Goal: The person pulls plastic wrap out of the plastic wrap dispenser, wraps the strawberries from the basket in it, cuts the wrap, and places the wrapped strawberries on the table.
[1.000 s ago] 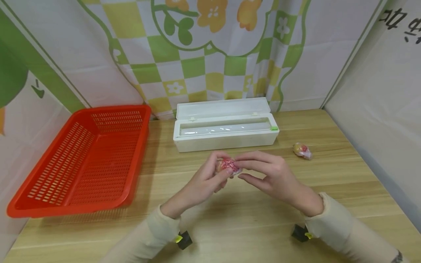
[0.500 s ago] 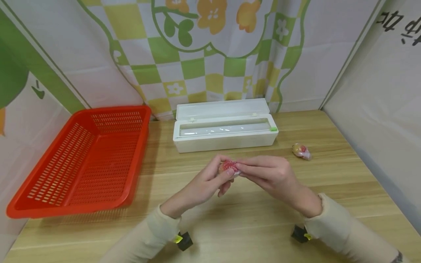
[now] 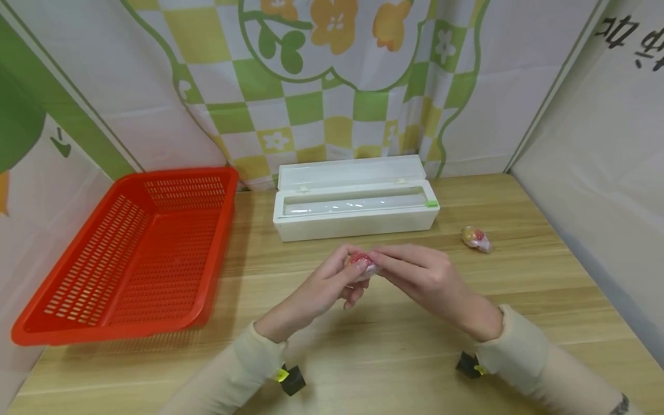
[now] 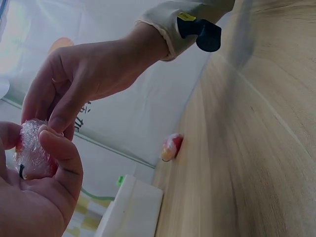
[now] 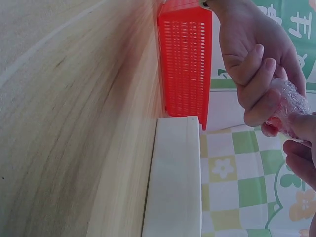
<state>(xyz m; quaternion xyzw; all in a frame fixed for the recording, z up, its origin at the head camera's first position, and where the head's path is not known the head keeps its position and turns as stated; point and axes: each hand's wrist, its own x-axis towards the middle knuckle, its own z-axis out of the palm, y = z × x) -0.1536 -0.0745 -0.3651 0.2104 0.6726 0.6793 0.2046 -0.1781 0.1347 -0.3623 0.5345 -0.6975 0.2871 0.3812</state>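
My left hand [image 3: 323, 283] holds a small red-and-yellow fruit [image 4: 35, 157] wrapped in crinkled cling film, above the middle of the table. The left fingers curl round it and a short dark stem shows in the left wrist view. My right hand [image 3: 429, 275] meets it from the other side, its thumb and fingertips pinching the film [image 5: 295, 98] on the fruit. A second wrapped fruit [image 3: 476, 238], yellow and red, lies on the table to the right. Behind the hands stands a white cling film box [image 3: 358, 226] with its lid up and a roll inside.
A red perforated plastic basket [image 3: 204, 288] stands on the left of the wooden table [image 3: 384, 369]. A patterned cloth [image 3: 306, 109] hangs behind the table, and a pale wall cloth [image 3: 596, 173] borders the right side.
The right fingertips have come together onto the wrapped fruit, after being spread apart beside it. The fruit has turned slightly in the left hand. Basket, box and second fruit have stayed put.
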